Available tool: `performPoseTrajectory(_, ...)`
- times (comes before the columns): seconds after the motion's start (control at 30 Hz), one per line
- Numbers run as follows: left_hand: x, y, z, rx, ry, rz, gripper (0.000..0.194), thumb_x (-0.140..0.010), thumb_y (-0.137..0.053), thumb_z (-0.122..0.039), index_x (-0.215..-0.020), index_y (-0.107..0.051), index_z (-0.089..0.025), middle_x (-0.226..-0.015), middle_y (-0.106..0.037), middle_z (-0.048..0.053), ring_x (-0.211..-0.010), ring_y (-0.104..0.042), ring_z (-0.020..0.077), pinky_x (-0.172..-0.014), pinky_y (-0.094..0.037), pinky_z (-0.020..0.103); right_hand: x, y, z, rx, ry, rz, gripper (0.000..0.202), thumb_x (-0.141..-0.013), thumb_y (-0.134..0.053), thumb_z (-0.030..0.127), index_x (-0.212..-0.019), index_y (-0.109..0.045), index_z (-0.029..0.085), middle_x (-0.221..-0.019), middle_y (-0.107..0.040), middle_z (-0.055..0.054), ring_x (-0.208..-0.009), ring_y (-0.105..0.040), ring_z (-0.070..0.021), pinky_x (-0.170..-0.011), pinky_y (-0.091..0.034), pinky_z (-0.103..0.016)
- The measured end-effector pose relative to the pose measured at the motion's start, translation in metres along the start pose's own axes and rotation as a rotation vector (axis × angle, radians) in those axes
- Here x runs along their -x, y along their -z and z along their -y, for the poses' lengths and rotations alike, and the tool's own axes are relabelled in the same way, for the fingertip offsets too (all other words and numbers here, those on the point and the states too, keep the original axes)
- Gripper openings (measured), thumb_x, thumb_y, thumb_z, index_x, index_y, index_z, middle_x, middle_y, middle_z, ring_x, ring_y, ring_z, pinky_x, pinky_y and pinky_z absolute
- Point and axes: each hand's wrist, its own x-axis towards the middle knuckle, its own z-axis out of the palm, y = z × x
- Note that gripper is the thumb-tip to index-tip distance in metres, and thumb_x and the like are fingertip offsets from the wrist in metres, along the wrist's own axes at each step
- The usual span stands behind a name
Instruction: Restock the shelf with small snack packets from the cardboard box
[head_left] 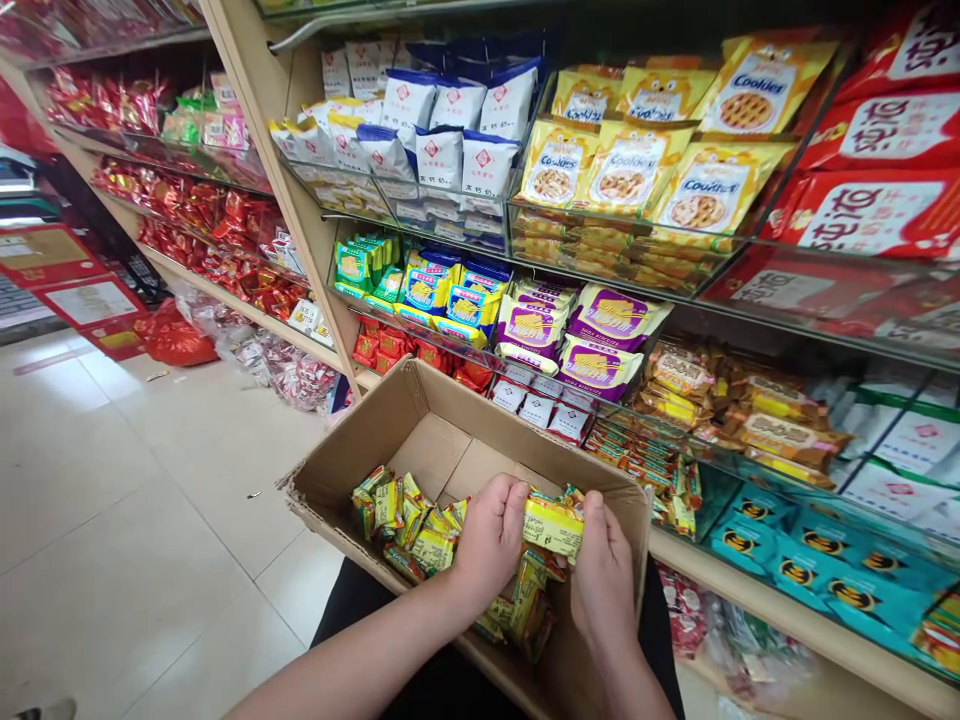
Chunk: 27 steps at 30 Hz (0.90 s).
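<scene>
Packet (553, 527) is being pinched at ends by left hand (491, 528), right hand (602, 560) | loose packets (409, 518) are being held in box (525, 442) below hands

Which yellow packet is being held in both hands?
The yellow packet spanning the gap between the left hand and right hand, printed side toward the camera; the loose packets to its left lie in the box.
</scene>
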Motion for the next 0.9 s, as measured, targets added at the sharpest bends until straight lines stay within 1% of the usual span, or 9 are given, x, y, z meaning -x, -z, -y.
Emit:
performPoseTrajectory(0.23, 0.004, 0.001, -0.002, -0.015, -0.054, -0.007, 0.027, -0.089, -0.035, -0.029, -0.063, -0.042, -0.02, -0.056, -0.04, -0.004, -0.053, -0.037, 0.0111, -0.052, -0.029, 0.022, -0.001, 0.003, -0.003, -0.114, 0.061, -0.041, 0.04, -0.076, -0.053, 0.055, -0.078, -0.055, 0.016, -0.069, -0.06, -0.001, -0.052, -0.052, -0.0111, -0.047, -0.041, -0.021)
performPoseTrajectory(0.37, 0.005, 0.003, -0.007, -0.017, -0.087, -0.025, 0.026, -0.088, -0.036, -0.026, -0.064, -0.044, -0.019, -0.055, -0.041, -0.004, -0.052, -0.037, 0.0107, -0.051, -0.029, 0.023, 0.002, 0.007, -0.002, -0.041, 0.139, -0.105, 0.04, -0.077, -0.05, 0.056, -0.074, -0.053, 0.015, -0.064, -0.056, 0.0, -0.051, -0.051, -0.0119, -0.045, -0.04, -0.022)
performPoseTrajectory(0.5, 0.006, 0.002, -0.008, 0.112, -0.021, -0.023, 0.031, -0.087, -0.04, -0.036, -0.061, -0.043, -0.019, -0.055, -0.04, -0.004, -0.053, -0.039, 0.0108, -0.051, -0.031, 0.023, 0.007, 0.013, 0.005, 0.15, 0.342, -0.175, 0.04, -0.082, -0.044, 0.053, -0.066, -0.049, 0.017, -0.055, -0.05, 0.002, -0.049, -0.046, -0.0104, -0.045, -0.039, -0.021)
performPoseTrajectory(0.6, 0.005, 0.003, -0.005, 0.309, 0.227, 0.095, 0.039, -0.083, -0.041, -0.052, -0.065, -0.045, -0.019, -0.06, -0.043, -0.003, -0.054, -0.044, 0.011, -0.05, -0.036, 0.022, 0.005, 0.023, 0.008, 0.412, 0.693, -0.249, 0.032, -0.086, -0.043, 0.04, -0.064, -0.049, 0.017, -0.052, -0.048, 0.002, -0.047, -0.044, -0.0095, -0.048, -0.036, -0.02)
performPoseTrajectory(0.67, 0.005, 0.007, -0.006, 0.502, 0.472, 0.273, 0.045, -0.079, -0.039, -0.062, -0.077, -0.05, -0.019, -0.069, -0.05, -0.002, -0.055, -0.05, 0.0113, -0.049, -0.039, 0.022, 0.003, 0.031, 0.009, 0.572, 1.008, -0.185, 0.024, -0.086, -0.046, 0.029, -0.066, -0.05, 0.018, -0.055, -0.051, 0.001, -0.05, -0.046, -0.0098, -0.051, -0.036, -0.021)
performPoseTrajectory(0.73, 0.004, 0.012, -0.008, 0.708, 0.685, 0.461, 0.05, -0.078, -0.036, -0.067, -0.089, -0.05, -0.02, -0.078, -0.056, 0.001, -0.056, -0.056, 0.0119, -0.05, -0.041, 0.023, 0.002, 0.036, 0.01, 0.665, 1.265, 0.022, 0.019, -0.085, -0.048, 0.022, -0.066, -0.049, 0.02, -0.056, -0.051, 0.001, -0.051, -0.048, -0.0101, -0.052, -0.036, -0.021)
performPoseTrajectory(0.77, 0.004, 0.014, -0.01, 0.791, 0.746, 0.51, 0.049, -0.078, -0.039, -0.066, -0.092, -0.049, -0.02, -0.077, -0.057, 0.001, -0.056, -0.058, 0.0118, -0.051, -0.042, 0.023, 0.004, 0.037, 0.011, 0.692, 1.344, 0.142, 0.019, -0.084, -0.049, 0.02, -0.065, -0.048, 0.02, -0.055, -0.05, 0.002, -0.051, -0.047, -0.0103, -0.051, -0.035, -0.022)
performPoseTrajectory(0.83, 0.004, 0.017, -0.012, 0.879, 0.756, 0.495, 0.04, -0.076, -0.053, -0.056, -0.091, -0.049, -0.02, -0.073, -0.059, 0.0, -0.057, -0.059, 0.011, -0.055, -0.043, 0.022, 0.009, 0.037, 0.011, 0.705, 1.408, 0.319, 0.02, -0.082, -0.051, 0.019, -0.063, -0.045, 0.021, -0.054, -0.047, 0.002, -0.051, -0.045, -0.0107, -0.05, -0.035, -0.022)
performPoseTrajectory(0.9, 0.004, 0.018, -0.013, 0.921, 0.703, 0.426, 0.034, -0.072, -0.066, -0.042, -0.091, -0.049, -0.02, -0.075, -0.06, -0.001, -0.06, -0.06, 0.0105, -0.059, -0.046, 0.024, 0.016, 0.035, 0.008, 0.673, 1.373, 0.341, 0.017, -0.08, -0.054, 0.018, -0.065, -0.047, 0.021, -0.058, -0.048, 0.001, -0.056, -0.046, -0.0116, -0.053, -0.039, -0.023)
